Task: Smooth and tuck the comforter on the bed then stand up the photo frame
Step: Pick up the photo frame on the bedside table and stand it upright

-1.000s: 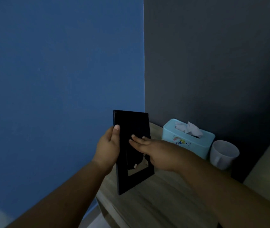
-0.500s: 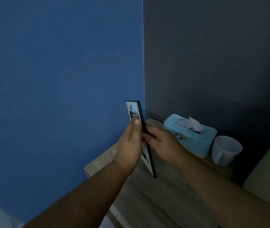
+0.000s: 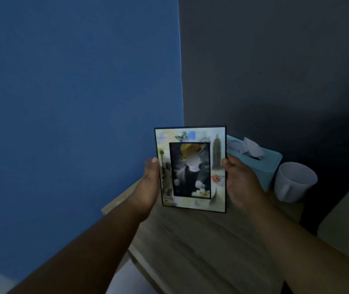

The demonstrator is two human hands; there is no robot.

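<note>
The photo frame point(image 3: 191, 169) is upright in the air with its picture side facing me, a pale decorated border around a dark photo. My left hand point(image 3: 149, 185) grips its left edge and my right hand point(image 3: 240, 183) grips its right edge. The frame hangs just above the wooden nightstand point(image 3: 201, 247), its lower edge close to the top surface; whether it touches is unclear. The bed's comforter is outside the view.
A light blue tissue box point(image 3: 260, 164) sits behind the frame on the right, with a white mug point(image 3: 292, 181) beside it. A blue wall point(image 3: 73, 102) meets a dark grey wall point(image 3: 275, 71) in the corner. A pale upholstered edge point(image 3: 347, 225) lies at the right.
The frame has been turned from its black back, through edge-on, to its picture side facing me. Both hands shifted to its two side edges.
</note>
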